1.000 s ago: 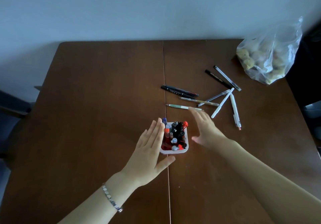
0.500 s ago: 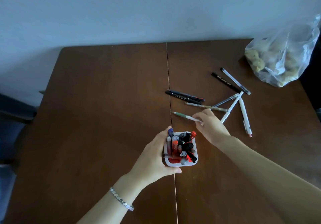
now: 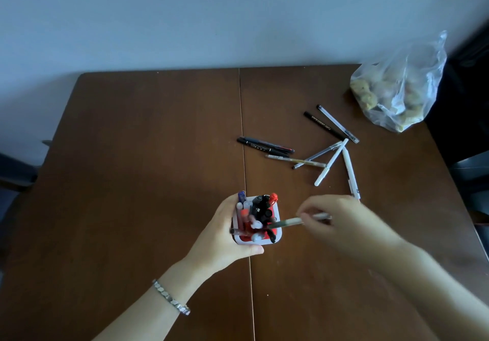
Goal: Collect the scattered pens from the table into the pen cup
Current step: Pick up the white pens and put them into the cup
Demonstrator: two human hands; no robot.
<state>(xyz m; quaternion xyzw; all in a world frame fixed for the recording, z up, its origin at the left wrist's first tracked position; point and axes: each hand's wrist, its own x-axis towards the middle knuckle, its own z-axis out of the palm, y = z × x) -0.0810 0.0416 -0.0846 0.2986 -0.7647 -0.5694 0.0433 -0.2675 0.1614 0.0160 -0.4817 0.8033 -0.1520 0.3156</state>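
A white square pen cup (image 3: 277, 231), crammed with several red, black and blue pens, stands near the table's middle seam. My left hand (image 3: 223, 237) wraps around its left side and front. My right hand (image 3: 344, 224) pinches a green-and-white pen (image 3: 287, 223) held nearly level, its green end over the cup's right rim. Several loose pens lie beyond: two black ones (image 3: 264, 146), a gold one (image 3: 296, 160), a clear one (image 3: 317, 154), two white ones (image 3: 330, 164), and a black and a clear pen (image 3: 333, 125) farther back.
The brown wooden table (image 3: 145, 182) has a seam (image 3: 244, 171) down its middle. A clear plastic bag of lumpy food (image 3: 397, 94) sits at the far right corner by the wall. A dark chair (image 3: 471, 171) stands off the right edge.
My right hand picked the green-and-white pen off the table and carried it back to the cup. My left hand closed around the cup.
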